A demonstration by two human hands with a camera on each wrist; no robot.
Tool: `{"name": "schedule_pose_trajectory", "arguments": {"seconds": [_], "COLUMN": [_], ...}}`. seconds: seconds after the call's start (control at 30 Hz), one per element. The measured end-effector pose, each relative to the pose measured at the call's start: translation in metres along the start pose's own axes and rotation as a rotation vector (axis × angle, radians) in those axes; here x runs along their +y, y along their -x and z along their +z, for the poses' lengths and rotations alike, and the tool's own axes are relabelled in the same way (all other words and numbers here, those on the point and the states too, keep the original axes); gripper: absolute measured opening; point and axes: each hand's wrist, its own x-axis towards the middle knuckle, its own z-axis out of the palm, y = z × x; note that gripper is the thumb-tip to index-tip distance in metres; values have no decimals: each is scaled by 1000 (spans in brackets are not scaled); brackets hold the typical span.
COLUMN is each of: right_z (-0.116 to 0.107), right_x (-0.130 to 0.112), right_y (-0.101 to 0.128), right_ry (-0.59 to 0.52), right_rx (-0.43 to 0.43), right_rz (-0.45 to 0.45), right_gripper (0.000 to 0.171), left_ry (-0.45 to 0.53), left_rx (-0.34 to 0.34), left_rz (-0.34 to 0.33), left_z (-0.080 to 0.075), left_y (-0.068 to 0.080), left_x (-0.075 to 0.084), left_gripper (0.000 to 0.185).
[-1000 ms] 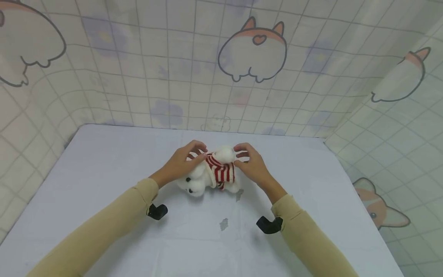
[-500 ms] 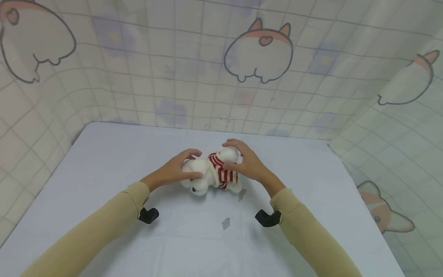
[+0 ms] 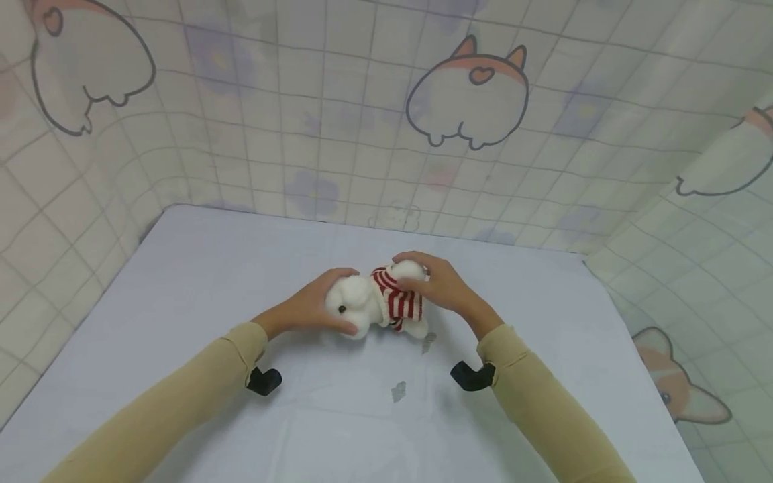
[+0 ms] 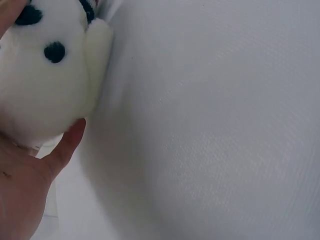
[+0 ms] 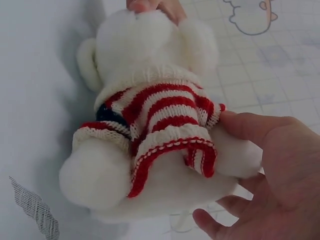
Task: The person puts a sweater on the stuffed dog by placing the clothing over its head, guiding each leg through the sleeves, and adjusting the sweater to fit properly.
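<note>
The small white plush bear in a red-and-white striped knitted sweater (image 3: 380,305) lies near the middle of the pale lavender tabletop (image 3: 181,282), a little toward its far edge, and is now gripped at both ends. The left hand (image 3: 311,310) has closed round the bear's round white head (image 3: 352,305), thumb under the muzzle and fingers curled over the top; the left wrist view shows the thumb pressed against the soft fur below the black eye and nose. The right hand (image 3: 443,288) has wrapped round the bear's rear and legs, fingers curled over the back of the body and thumb lying against the sweater's hem, as the right wrist view confirms. In my judgement the toy is now secured firmly enough to be lifted, turned or have its sweater worked on, rather than merely being fingered.

A second ago both hands only plucked at the sweater near the neck with their fingertips. Half a second ago the left had shifted to the head with fingers arched and loose, and the right had begun to cover the rear. Since then both have tightened, and the bear has turned slightly, its face more toward the near edge.

Two grey scuff marks (image 3: 398,390) lie on the tabletop between the beige sleeves (image 3: 531,396).
</note>
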Motion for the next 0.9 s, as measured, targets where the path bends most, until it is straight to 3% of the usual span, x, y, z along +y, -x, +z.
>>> {"name": "schedule_pose_trajectory", "arguments": {"seconds": [0.2, 0.43, 0.6, 0.7, 0.8, 0.9], "right_z": [-5, -8, -10, -10, -10, -9], "right_x": [0, 0, 3, 5, 7, 12], "right_y": [3, 7, 20, 29, 37, 44], "right_ry": [82, 212, 262, 281, 232, 89], "right_rx": [35, 90, 180, 217, 223, 185], "right_rz": [12, 45, 102, 117, 153, 216], "right_gripper": [39, 42, 44, 46, 46, 45], "left_ry": [-18, 42, 50, 1, -66, -123], "left_rx": [43, 106, 197, 261, 299, 317], "left_rz": [26, 51, 72, 106, 148, 207], "left_z": [-3, -13, -16, -14, -8, 1], "left_y": [-3, -7, -19, -29, -39, -47], "left_x": [-4, -10, -4, 3, 14, 25], "left_gripper": [100, 91, 76, 65, 58, 55]}}
